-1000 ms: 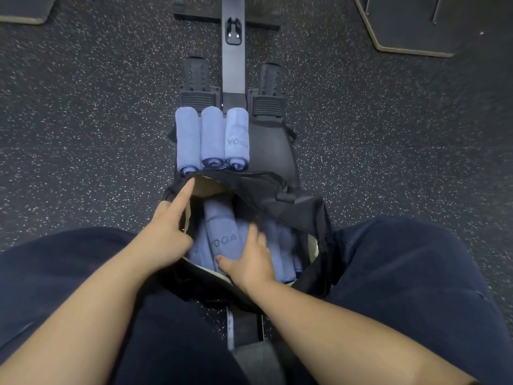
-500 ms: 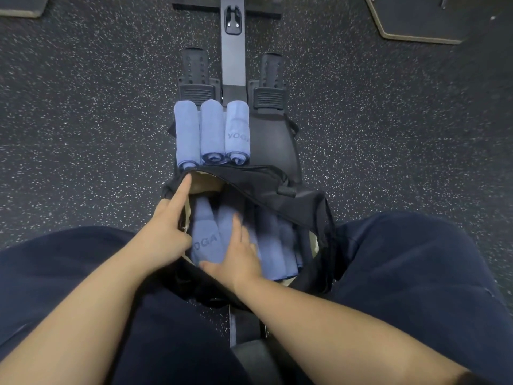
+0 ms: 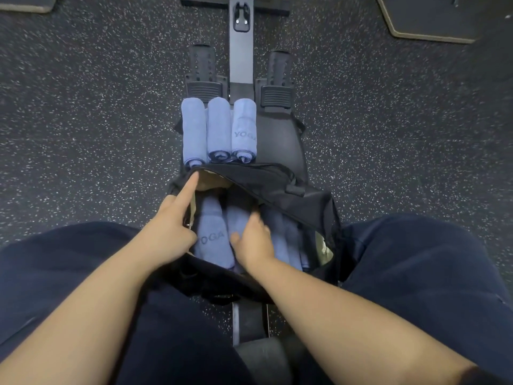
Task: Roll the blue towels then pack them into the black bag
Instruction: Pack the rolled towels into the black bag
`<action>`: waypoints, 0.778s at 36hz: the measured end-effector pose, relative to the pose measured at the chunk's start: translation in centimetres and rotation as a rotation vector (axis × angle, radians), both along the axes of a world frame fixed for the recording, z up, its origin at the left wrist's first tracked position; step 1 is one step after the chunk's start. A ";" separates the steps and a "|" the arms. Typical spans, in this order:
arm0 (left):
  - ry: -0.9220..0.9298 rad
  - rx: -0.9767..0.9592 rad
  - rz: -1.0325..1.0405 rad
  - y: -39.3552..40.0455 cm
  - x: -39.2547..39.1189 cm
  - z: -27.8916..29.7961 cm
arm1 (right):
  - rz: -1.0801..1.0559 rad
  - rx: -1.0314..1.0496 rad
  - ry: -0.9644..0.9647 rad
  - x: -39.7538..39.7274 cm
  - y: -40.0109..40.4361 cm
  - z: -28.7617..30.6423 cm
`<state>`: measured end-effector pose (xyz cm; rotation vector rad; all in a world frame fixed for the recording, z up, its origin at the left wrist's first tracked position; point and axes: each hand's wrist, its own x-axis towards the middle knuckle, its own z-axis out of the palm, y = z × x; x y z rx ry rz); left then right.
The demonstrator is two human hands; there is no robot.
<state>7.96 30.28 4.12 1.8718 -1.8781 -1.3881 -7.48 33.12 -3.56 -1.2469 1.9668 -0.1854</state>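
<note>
The black bag (image 3: 277,184) lies open between my knees. Several rolled blue towels lie side by side inside it; the leftmost one (image 3: 212,234) reads YOGA. My left hand (image 3: 172,226) holds the bag's left rim, index finger stretched along the opening. My right hand (image 3: 254,240) is inside the bag with fingers curled on a rolled towel (image 3: 238,218) next to the YOGA one. Three more rolled towels (image 3: 219,132) lie in a row on the black seat beyond the bag.
I sit astride a rowing machine; its rail (image 3: 241,51) and two footrests (image 3: 204,76) run ahead. Speckled rubber floor (image 3: 83,120) lies on both sides, with mats (image 3: 433,20) at the far corners. My dark-trousered legs flank the bag.
My right hand slid from the YOGA towel to the roll beside it, and the YOGA towel now lies against the bag's left side. The left hand stayed on the rim.
</note>
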 end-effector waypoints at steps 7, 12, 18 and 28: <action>-0.026 0.011 -0.015 0.0 0.1 -0.2 | 0.236 -0.006 -0.162 -0.4 1.0 -0.5; -0.031 0.004 0.022 -0.1 0.1 -0.2 | 0.528 -0.033 0.110 -2.9 1.5 1.8; -0.050 -0.002 0.054 -0.3 0.0 -0.2 | 0.550 -0.232 0.476 -7.4 3.8 5.3; -0.114 -0.044 0.031 0.4 -0.3 0.5 | 0.138 0.178 0.555 -11.9 3.0 4.1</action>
